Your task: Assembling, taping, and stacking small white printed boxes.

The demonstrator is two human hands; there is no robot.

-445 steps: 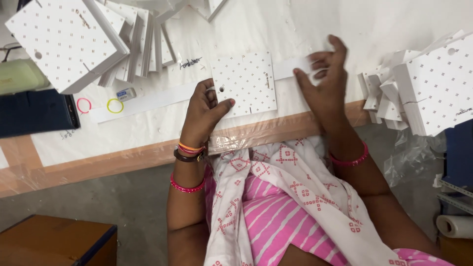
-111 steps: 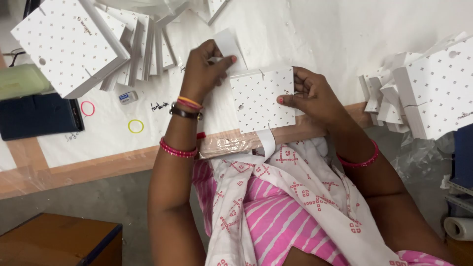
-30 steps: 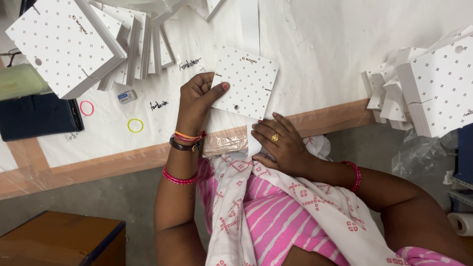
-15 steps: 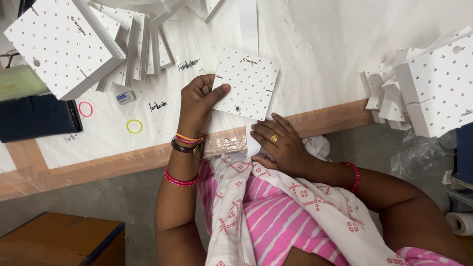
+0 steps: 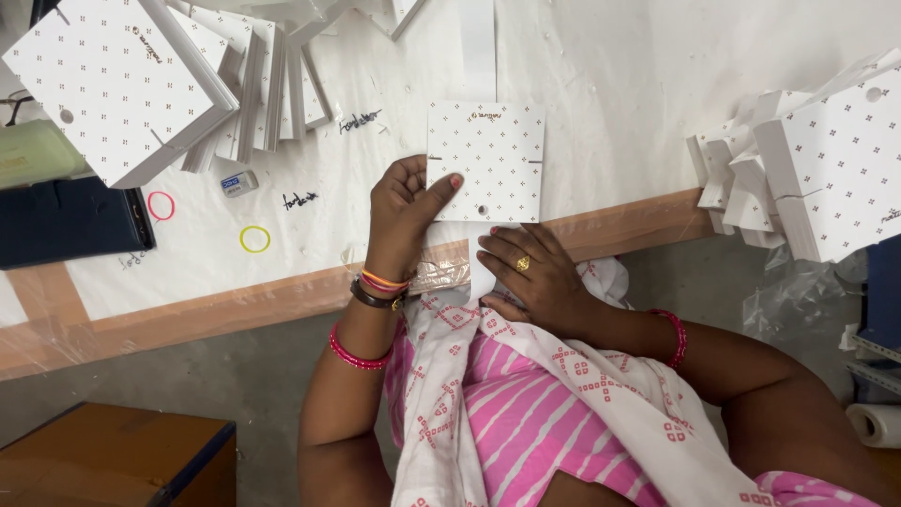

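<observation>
The dotted white card [image 5: 486,160] lies flat on the desk [image 5: 601,84] near its front edge. The left hand [image 5: 405,211] pins its left side, thumb and fingers clamped there; the right hand [image 5: 530,277] rests below, fingers loosely spread, holding nothing. One-sided pressure could skew or crease the card.

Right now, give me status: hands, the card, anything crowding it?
Left hand pinching the white dotted card's left edge. Right hand flat at the table edge, just below the card. Card stacks far left and right, clear of it.
</observation>
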